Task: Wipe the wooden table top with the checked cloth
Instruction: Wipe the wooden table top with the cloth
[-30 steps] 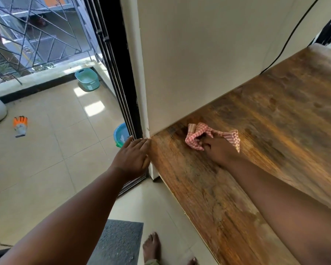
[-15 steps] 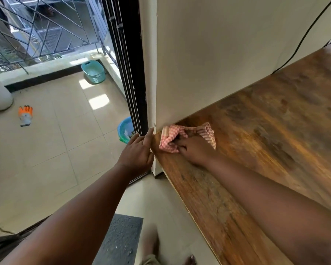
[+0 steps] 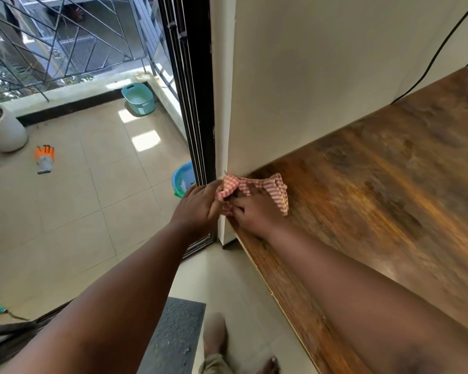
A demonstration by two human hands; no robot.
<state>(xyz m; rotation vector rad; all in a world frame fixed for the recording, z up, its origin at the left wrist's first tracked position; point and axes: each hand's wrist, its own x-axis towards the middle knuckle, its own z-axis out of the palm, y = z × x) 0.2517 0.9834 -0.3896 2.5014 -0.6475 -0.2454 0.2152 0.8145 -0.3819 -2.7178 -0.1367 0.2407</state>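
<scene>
The wooden table top [image 3: 384, 201] runs along the white wall on the right. A red-and-white checked cloth [image 3: 254, 190] lies bunched at the table's far left corner, partly hanging over the end. My right hand [image 3: 257, 214] presses down on the cloth and grips it. My left hand [image 3: 200, 203] is at the table's end edge, its fingers touching the cloth's overhanging part; whether they pinch it is unclear.
The white wall [image 3: 322, 76] borders the table's far side, with a black cable [image 3: 430, 60] running down it. A dark door frame [image 3: 192, 109] stands left of the corner. On the tiled balcony are a teal basket [image 3: 138, 99], blue basin [image 3: 184, 182], orange glove [image 3: 44, 157] and white planter [image 3: 3, 130]. A grey mat [image 3: 173, 336] lies below.
My right hand slid the cloth leftward along the table to its end corner, where it now overhangs. My left hand stayed at the table's end and now meets the cloth.
</scene>
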